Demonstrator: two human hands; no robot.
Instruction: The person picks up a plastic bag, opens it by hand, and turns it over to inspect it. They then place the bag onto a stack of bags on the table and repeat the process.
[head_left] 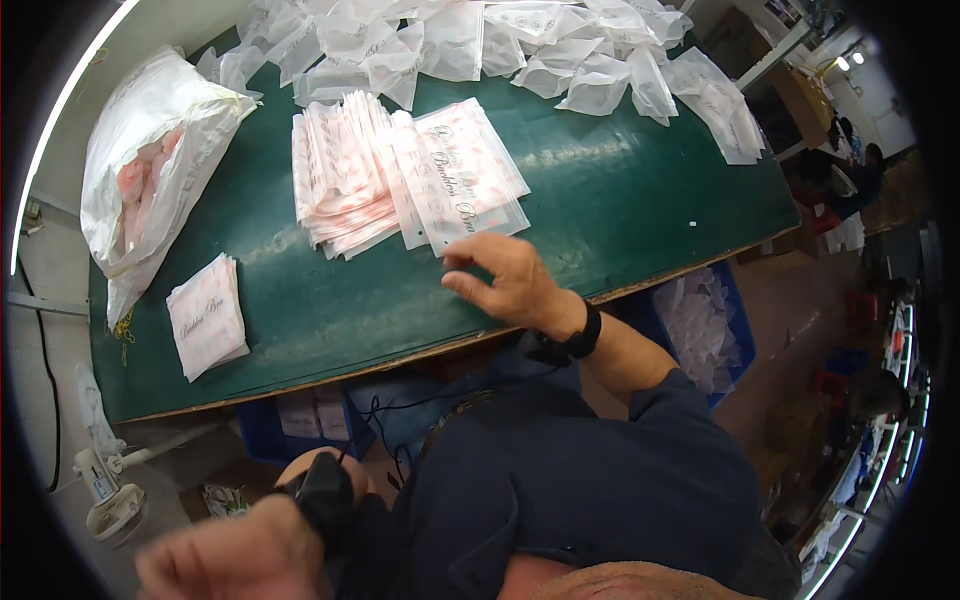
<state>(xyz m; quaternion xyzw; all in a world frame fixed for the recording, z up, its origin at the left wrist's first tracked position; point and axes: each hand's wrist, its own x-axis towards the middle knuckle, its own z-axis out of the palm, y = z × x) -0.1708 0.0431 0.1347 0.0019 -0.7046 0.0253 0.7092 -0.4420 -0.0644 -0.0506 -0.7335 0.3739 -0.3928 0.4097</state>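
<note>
My right hand (510,282) is over the green table at its front edge, fingers curled and thumb apart, with nothing visible between them. Just beyond its fingertips lie flat, frosted plastic bags (465,175) with dark script and pink contents, overlapping each other. Left of these is a thick, fanned stack of pink-and-white filled bags (345,185). My left hand (235,555) is low at the left, off the table and close to the camera. Motion smears its fingers, so what they hold, if anything, cannot be made out.
A large white sack (155,170) with pink goods showing stands at the table's left. A small bag stack (207,315) lies at the near left. Crumpled clear bags (400,45) line the far edge. Blue bins (735,315) sit below the table (640,215); a white fan (110,495) is at lower left.
</note>
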